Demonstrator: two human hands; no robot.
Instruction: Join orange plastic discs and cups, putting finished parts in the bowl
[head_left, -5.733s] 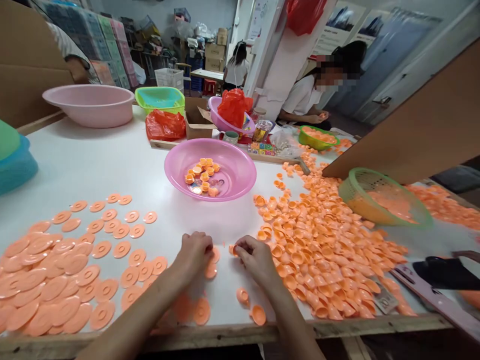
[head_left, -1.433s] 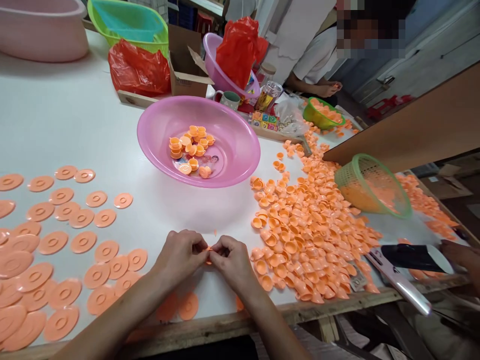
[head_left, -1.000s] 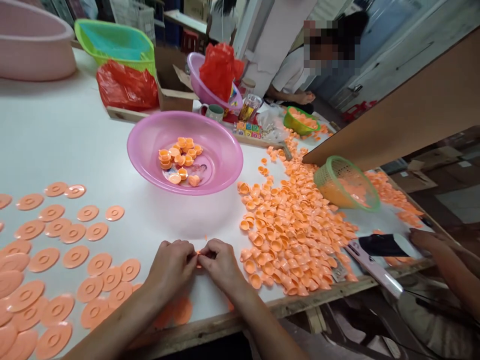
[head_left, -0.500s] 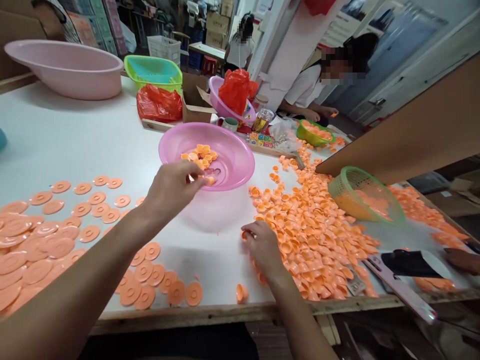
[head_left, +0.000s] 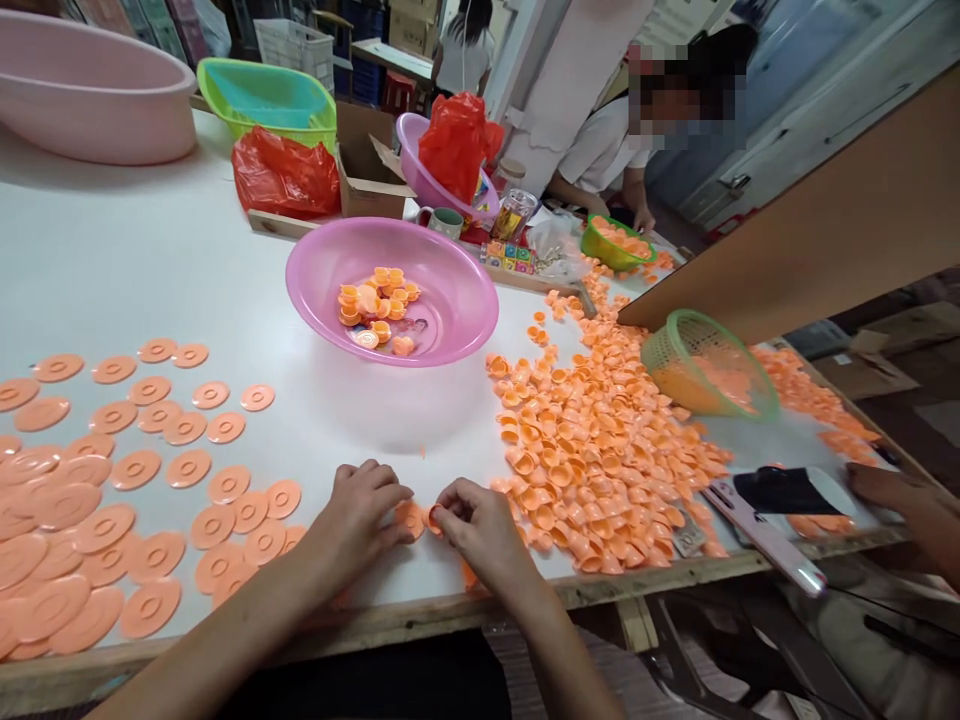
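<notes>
My left hand (head_left: 366,512) is near the table's front edge, its fingers closed on the rim of a small flat orange plastic saucer (head_left: 409,520). Just to its right, my right hand (head_left: 480,525) pinches a little orange plastic cup (head_left: 433,519), mostly hidden by the fingers. The cup and saucer are close together; whether they touch I cannot tell. Beyond both hands stands a pink basin (head_left: 457,335) with several orange cups and saucers in it. Loose orange saucers (head_left: 187,468) spread to the left. A large heap of orange cups (head_left: 600,450) lies to the right.
A green mesh basket (head_left: 679,350) lies tipped at the right, beside a brown panel (head_left: 810,210). A pink-handled item (head_left: 772,535) crosses the front edge. Red bags (head_left: 285,175), a cardboard box (head_left: 367,165) and a mug (head_left: 444,222) stand behind. A co-worker (head_left: 600,150) sits across.
My left hand has come from above the pink basin down beside my right hand, and now grips a saucer. Another piece lies in the basin. The view has shifted slightly.
</notes>
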